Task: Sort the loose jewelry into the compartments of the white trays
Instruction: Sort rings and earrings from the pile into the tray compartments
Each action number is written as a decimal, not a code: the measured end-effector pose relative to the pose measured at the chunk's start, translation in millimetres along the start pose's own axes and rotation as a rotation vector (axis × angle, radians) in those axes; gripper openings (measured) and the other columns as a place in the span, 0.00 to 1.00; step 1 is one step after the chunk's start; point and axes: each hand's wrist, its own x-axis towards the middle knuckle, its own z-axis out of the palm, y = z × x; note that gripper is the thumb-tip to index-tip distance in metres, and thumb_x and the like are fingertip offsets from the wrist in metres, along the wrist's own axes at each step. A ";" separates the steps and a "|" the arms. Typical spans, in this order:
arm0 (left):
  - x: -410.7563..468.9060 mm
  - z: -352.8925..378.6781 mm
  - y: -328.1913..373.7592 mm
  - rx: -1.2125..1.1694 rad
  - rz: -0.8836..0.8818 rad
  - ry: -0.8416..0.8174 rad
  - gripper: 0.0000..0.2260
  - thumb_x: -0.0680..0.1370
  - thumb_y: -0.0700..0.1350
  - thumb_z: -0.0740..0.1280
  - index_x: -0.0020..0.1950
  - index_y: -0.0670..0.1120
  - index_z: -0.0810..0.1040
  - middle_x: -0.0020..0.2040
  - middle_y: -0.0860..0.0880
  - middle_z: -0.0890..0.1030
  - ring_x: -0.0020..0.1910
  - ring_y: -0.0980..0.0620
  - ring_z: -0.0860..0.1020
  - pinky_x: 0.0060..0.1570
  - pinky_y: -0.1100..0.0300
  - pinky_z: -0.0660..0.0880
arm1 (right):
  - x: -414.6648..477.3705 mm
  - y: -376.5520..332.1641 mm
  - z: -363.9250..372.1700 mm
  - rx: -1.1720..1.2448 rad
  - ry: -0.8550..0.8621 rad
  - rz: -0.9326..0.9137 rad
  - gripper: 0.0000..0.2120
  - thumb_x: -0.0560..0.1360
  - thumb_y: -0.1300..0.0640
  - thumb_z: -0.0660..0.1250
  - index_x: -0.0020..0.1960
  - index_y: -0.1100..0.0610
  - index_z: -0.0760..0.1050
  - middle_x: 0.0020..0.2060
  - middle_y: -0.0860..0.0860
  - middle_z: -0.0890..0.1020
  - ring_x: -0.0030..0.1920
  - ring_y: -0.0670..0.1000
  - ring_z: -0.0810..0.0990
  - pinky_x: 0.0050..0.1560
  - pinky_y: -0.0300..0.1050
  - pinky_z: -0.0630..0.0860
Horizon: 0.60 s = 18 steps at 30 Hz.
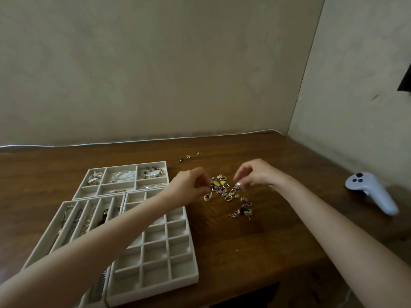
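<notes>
At the far left lay a white tray of long narrow slots, its lining soft and felt-like, with chains and dark strands stretched lengthwise in the channels. Behind it sat a second white tray with six boxy compartments, holding a starfish-shaped piece, pale pearly beads and a string of mixed pink and dark beads. Just right of the slotted tray, touching it, was a white grid tray of small square cells. The left forearm crossed over both front trays.

The left hand hovered at the left edge of the loose jewelry, its fingers curled and the tips bunched together; whether they pinched a piece could not be told. The jewelry itself was heaped on the bare wooden table just right of the trays: small gold hoops, squared gold frames, yellow leaf shapes, a cream ring, pink and black bits. Three tiny metallic pieces lay apart, farther back.

The right hand hung over the pile's right side, fingers curved downward with thumb and forefinger drawn close; a pinch could not be confirmed. Well to the right rested a smooth pale controller with dark round buttons. A thin white cable ran along the table's back edge below the mottled plaster wall.
</notes>
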 end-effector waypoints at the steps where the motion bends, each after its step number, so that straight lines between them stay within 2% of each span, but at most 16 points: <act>1: 1.4 1.9 3.0 -0.071 -0.036 0.018 0.08 0.73 0.45 0.71 0.48 0.47 0.73 0.42 0.55 0.78 0.41 0.57 0.76 0.35 0.73 0.71 | 0.0 -6.0 2.9 0.143 -0.003 -0.036 0.08 0.71 0.68 0.70 0.49 0.61 0.78 0.44 0.54 0.81 0.41 0.49 0.82 0.39 0.39 0.80; 3: 3.3 4.9 9.1 -0.218 -0.122 0.062 0.12 0.71 0.45 0.73 0.47 0.46 0.70 0.42 0.54 0.78 0.40 0.57 0.76 0.33 0.73 0.72 | 0.2 -17.8 12.0 0.377 -0.016 -0.076 0.09 0.71 0.69 0.69 0.51 0.63 0.78 0.43 0.55 0.81 0.41 0.50 0.82 0.41 0.40 0.82; 6: 4.9 6.8 14.9 -0.342 -0.167 0.159 0.15 0.71 0.46 0.73 0.49 0.45 0.70 0.43 0.50 0.79 0.41 0.55 0.79 0.35 0.67 0.76 | 3.6 -31.2 32.6 0.596 -0.041 -0.091 0.08 0.71 0.70 0.69 0.50 0.66 0.78 0.41 0.55 0.81 0.39 0.50 0.82 0.36 0.39 0.80; 9: 6.9 -0.1 11.0 -0.307 -0.160 0.287 0.13 0.72 0.43 0.72 0.50 0.44 0.70 0.42 0.50 0.78 0.40 0.53 0.79 0.33 0.67 0.76 | 10.4 -40.6 52.4 0.673 0.008 -0.074 0.06 0.72 0.71 0.68 0.48 0.64 0.78 0.40 0.56 0.82 0.37 0.50 0.83 0.37 0.40 0.81; 11: 8.2 -8.6 1.8 -0.293 -0.199 0.301 0.12 0.72 0.41 0.72 0.51 0.43 0.71 0.43 0.47 0.79 0.38 0.55 0.79 0.31 0.69 0.76 | 14.1 -46.3 62.9 0.703 0.033 -0.065 0.06 0.71 0.70 0.70 0.47 0.63 0.78 0.40 0.56 0.83 0.37 0.50 0.83 0.39 0.42 0.81; 15: 5.4 -23.4 -17.6 -0.168 -0.175 0.275 0.08 0.73 0.42 0.71 0.49 0.45 0.76 0.42 0.46 0.82 0.39 0.50 0.81 0.42 0.54 0.80 | 18.4 -59.6 77.0 0.765 0.028 -0.087 0.05 0.72 0.70 0.69 0.45 0.63 0.78 0.41 0.58 0.83 0.40 0.53 0.84 0.44 0.47 0.82; 18: -0.8 -38.0 -27.1 -0.072 -0.176 0.262 0.08 0.73 0.44 0.70 0.52 0.45 0.79 0.43 0.48 0.80 0.42 0.52 0.78 0.42 0.60 0.76 | 18.8 -71.1 82.9 0.777 0.010 -0.112 0.06 0.73 0.70 0.67 0.48 0.63 0.78 0.45 0.59 0.83 0.43 0.54 0.84 0.47 0.47 0.82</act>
